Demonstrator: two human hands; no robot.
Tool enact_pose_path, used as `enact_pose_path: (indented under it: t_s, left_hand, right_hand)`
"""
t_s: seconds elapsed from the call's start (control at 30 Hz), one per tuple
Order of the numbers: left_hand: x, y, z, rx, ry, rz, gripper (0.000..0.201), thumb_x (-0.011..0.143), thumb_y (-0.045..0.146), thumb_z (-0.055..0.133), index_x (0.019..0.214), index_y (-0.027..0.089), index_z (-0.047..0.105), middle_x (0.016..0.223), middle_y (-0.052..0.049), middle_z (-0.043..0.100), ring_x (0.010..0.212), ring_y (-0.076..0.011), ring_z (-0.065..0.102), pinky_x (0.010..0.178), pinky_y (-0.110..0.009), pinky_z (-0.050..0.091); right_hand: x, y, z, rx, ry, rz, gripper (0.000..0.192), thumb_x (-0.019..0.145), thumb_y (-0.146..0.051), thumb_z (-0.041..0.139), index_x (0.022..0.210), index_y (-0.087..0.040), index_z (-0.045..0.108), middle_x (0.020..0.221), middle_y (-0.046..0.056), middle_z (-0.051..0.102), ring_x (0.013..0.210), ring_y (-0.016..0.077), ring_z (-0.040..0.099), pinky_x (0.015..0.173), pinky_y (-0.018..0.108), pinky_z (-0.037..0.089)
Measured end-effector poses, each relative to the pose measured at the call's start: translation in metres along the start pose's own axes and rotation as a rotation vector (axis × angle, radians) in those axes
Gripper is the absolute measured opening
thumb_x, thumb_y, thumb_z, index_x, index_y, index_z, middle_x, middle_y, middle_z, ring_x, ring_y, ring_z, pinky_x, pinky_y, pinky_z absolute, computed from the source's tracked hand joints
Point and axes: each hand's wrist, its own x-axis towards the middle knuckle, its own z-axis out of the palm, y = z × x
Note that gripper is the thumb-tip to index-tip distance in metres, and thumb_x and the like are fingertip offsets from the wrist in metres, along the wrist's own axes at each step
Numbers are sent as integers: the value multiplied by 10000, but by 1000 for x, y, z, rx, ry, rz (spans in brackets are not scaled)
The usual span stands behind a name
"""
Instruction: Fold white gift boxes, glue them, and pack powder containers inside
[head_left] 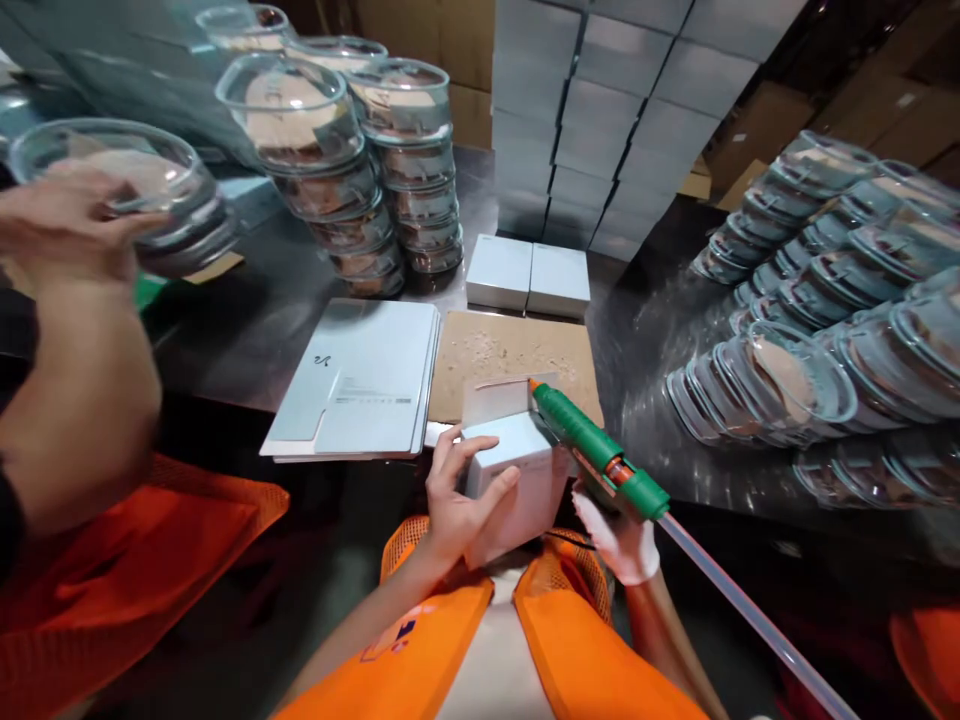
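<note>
My left hand is bare and wrapped round a small white box, thumb and fingers on its near sides. The box is tilted, and its end flap stands raised at the far side. My right hand, in a white glove, grips a green glue gun from below. The gun's orange nozzle touches or nearly touches the flap's right end, where a thin line runs along the flap. A long clear glue stick sticks out of the gun's back.
A worn cardboard sheet lies ahead, with flat white cartons to its left. Two white boxes sit behind it. Clear round containers are stacked left and right. A co-worker's hand holds more containers at far left.
</note>
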Motion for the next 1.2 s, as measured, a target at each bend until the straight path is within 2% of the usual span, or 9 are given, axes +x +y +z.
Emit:
enact_pose_path:
  t_s: [0.17,0.3,0.5,0.63,0.73,0.83,0.9,1.03,1.2]
  left_hand:
    - [-2,-4,-3,4,-13,-76,288,856,456,830,1050,248,784,1152,-75,727,1240,-293,646,1032,-407,536]
    - [-2,-11,-10,0,-13,-115,295,845,462,828,1041,247,781,1146,-80,733,1250,-301,640,968,-381,551]
    - [-1,-19,-18,-25,31,-136,312,827,480,840,1028,248,783,1117,-85,733,1253,-300,642,974,-375,544]
    - [1,-19,-20,-88,65,-159,354,822,514,842,1031,237,775,1150,-95,718,1171,-284,669,900,-347,545]
    - [5,-15,-20,-146,43,-195,368,820,542,835,1013,236,769,1132,-92,712,1207,-294,654,892,-333,533]
    - [8,-9,-16,-210,-33,-192,387,812,572,832,996,238,765,1120,-89,707,1189,-290,653,903,-334,537]
    - [9,-6,-12,-232,-102,-164,410,810,598,825,992,237,759,1120,-91,706,1183,-293,651,932,-358,542]
    - [5,-8,-6,-220,-177,-88,421,831,631,799,966,237,732,1100,-103,720,1277,-328,636,1076,-449,509]
    - [4,-16,-3,-348,-78,-151,494,871,625,762,1177,261,627,1269,-147,686,1275,-320,687,1002,-437,567]
  right_hand:
    - [5,8,-10,86,131,115,340,713,-511,855,852,-209,783,763,85,775,634,242,697,602,385,624]
    - [34,2,-22,247,216,226,427,593,-408,895,935,-167,814,913,108,830,580,182,661,531,310,570]
    - [86,15,-33,329,60,446,480,597,-519,779,891,-140,786,815,125,818,426,143,560,396,264,413]
    - [101,23,-54,-68,-116,537,506,790,-688,621,639,-208,675,497,68,645,428,209,596,457,314,456]
    - [97,7,-67,-459,-29,426,500,840,-653,636,545,-249,617,519,67,651,539,229,655,543,315,481]
    - [85,-27,-50,-289,174,134,338,782,-570,741,845,-242,792,911,100,819,899,275,753,762,337,568]
    - [81,-49,-26,28,42,43,482,742,-564,793,1079,-220,810,1091,103,824,1012,285,752,837,357,597]
    - [80,-66,17,403,-333,199,511,643,-509,891,1038,-198,805,1005,81,825,884,274,772,762,358,626]
    - [79,-52,15,376,-352,95,733,640,-849,806,988,-203,795,1033,93,817,951,290,771,871,396,623]
